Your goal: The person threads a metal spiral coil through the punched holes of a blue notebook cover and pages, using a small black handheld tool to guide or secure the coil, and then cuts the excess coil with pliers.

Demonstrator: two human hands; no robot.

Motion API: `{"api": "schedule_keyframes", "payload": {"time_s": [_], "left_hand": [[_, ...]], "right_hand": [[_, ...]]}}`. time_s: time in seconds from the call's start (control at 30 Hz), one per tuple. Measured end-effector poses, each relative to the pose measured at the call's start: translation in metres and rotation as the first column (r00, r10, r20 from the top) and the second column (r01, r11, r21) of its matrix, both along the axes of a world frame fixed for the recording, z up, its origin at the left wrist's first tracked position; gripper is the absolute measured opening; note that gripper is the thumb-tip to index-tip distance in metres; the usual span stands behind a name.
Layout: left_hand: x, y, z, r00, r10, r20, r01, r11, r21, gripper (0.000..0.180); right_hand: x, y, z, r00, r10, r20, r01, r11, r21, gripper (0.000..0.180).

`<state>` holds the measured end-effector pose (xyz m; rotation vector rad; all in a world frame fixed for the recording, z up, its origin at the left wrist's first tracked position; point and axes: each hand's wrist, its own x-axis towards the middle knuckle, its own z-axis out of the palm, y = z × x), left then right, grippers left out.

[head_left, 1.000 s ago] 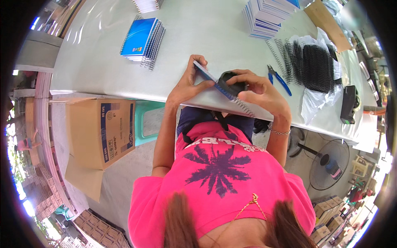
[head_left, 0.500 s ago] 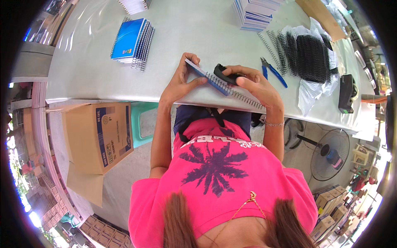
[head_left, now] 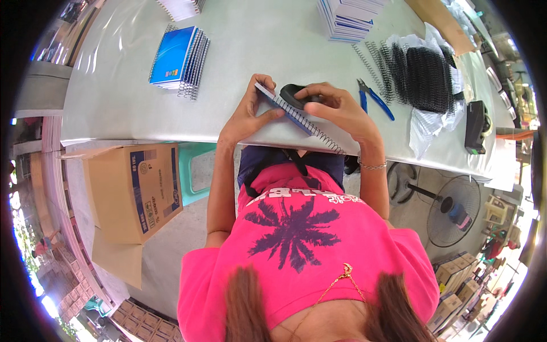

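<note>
My left hand [head_left: 246, 113] grips a thin blue-covered notebook [head_left: 301, 121] on edge, its thumb on the near side and fingers on the far side. A dark wire coil [head_left: 329, 141] threads along the notebook's upper edge, and its free end sticks out toward the lower right. My right hand [head_left: 345, 111] is curled around a rounded black tool [head_left: 292, 96], whose exact kind I cannot make out. That tool rests at or against the coiled edge. Blue-handled cutting pliers [head_left: 376, 98] lie to the right of my right hand.
A stack of coil-bound blue notebooks [head_left: 174, 56] stands at the left. Unbound booklets [head_left: 348, 20] are piled at the back. On the right lie many black coils [head_left: 427, 80] on white wrapping and a tape dispenser [head_left: 476, 128]. An open carton [head_left: 134, 188] stands below the table's left edge.
My right hand and the black tool have moved up and left along the notebook's edge. The coil's free end sticks out less than before. My left hand keeps its hold.
</note>
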<state>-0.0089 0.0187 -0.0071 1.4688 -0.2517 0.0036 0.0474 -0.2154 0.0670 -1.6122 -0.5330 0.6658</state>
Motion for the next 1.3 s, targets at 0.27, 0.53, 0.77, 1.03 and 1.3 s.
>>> {"api": "schedule_keyframes", "payload": {"time_s": [0.27,0.53,0.77,1.03,1.3], "left_hand": [[-0.001,-0.002,0.003,1.000,-0.003,-0.013,0.003,1.000,-0.014,0.063],[-0.001,-0.002,0.007,1.000,-0.001,-0.029,0.000,1.000,-0.026,0.068],[-0.002,-0.003,0.009,0.999,-0.014,-0.047,0.013,0.999,-0.034,0.071],[-0.003,-0.005,0.016,0.997,-0.047,-0.064,0.044,0.998,-0.052,0.074],[0.000,-0.018,0.017,0.994,0.086,-0.072,-0.082,0.995,0.062,0.074]], "right_hand": [[-0.006,-0.005,0.005,0.997,0.070,-0.029,-0.070,0.997,0.018,0.043],[-0.006,0.000,0.018,0.997,0.069,-0.032,-0.065,0.992,0.105,0.041],[0.002,0.006,0.016,0.996,0.054,0.070,-0.049,0.996,-0.077,0.041],[-0.004,0.009,0.026,0.989,0.140,0.055,-0.141,0.990,0.015,0.039],[0.023,0.009,-0.012,0.783,-0.242,0.574,0.319,0.947,-0.037,0.044]]}}
